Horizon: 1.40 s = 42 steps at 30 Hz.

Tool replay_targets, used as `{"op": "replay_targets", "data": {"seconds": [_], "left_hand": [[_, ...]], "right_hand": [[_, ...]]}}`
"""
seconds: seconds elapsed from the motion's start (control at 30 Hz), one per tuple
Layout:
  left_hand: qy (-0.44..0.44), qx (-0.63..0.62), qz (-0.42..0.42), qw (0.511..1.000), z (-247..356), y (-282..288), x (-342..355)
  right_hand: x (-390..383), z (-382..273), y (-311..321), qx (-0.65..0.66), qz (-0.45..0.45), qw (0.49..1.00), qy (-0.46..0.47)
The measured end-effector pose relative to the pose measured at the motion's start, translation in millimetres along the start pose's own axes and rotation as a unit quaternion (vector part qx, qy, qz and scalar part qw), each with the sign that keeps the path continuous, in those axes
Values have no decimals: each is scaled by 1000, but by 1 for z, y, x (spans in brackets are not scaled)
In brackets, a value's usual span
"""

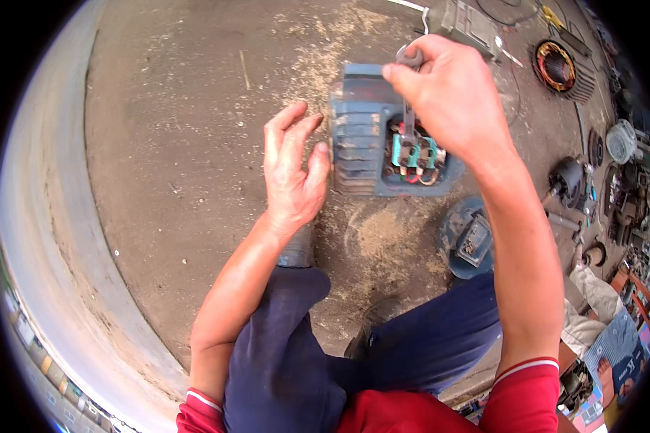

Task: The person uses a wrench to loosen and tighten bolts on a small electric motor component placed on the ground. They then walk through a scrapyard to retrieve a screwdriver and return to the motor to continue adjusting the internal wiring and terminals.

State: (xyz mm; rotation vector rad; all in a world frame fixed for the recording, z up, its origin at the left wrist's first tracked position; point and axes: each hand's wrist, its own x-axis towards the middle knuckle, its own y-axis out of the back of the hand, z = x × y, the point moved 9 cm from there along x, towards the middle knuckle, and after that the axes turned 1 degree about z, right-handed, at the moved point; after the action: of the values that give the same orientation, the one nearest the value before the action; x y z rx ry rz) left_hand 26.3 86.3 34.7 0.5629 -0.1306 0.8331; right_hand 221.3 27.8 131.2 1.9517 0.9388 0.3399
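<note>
1. Motor housing [357, 141], frame centre: grey-blue, with a turquoise terminal block [412, 153] and red wires.
2. Floor [173, 144]: brown-grey, speckled with pale sawdust.
3. Trousers [282, 361]: navy.
4. Sleeves [523, 397]: red, white-striped cuffs.
5. Stator [556, 66], upper right: copper-orange windings.

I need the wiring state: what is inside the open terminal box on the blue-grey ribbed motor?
Inside the open terminal box sit a teal terminal block and red wires. The right hand lowers a metal wrench onto it, covering the upper terminals.

A small rectangular nameplate [474, 244], grey with a dark frame, sits on the blue motor at the right of centre. In the lower right corner lies a flat blue and white printed package [617, 353].
</note>
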Motion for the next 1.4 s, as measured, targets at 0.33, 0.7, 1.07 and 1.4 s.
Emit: {"op": "replay_targets", "data": {"seconds": [0.33,0.7,1.07,1.4], "left_hand": [[108,1,4,994,-51,-1,-12],[182,-31,35,982,-77,-4,-8],[114,-23,34,993,-63,1,-12],[141,-38,30,989,-67,-4,-5]], "right_hand": [[-138,-42,-63,-183,-69,957,212],[-137,120,-15,512,85,818,-248],[-47,-73,-57,-206,-62,947,240],[-165,45,-13,155,42,984,78]]}}
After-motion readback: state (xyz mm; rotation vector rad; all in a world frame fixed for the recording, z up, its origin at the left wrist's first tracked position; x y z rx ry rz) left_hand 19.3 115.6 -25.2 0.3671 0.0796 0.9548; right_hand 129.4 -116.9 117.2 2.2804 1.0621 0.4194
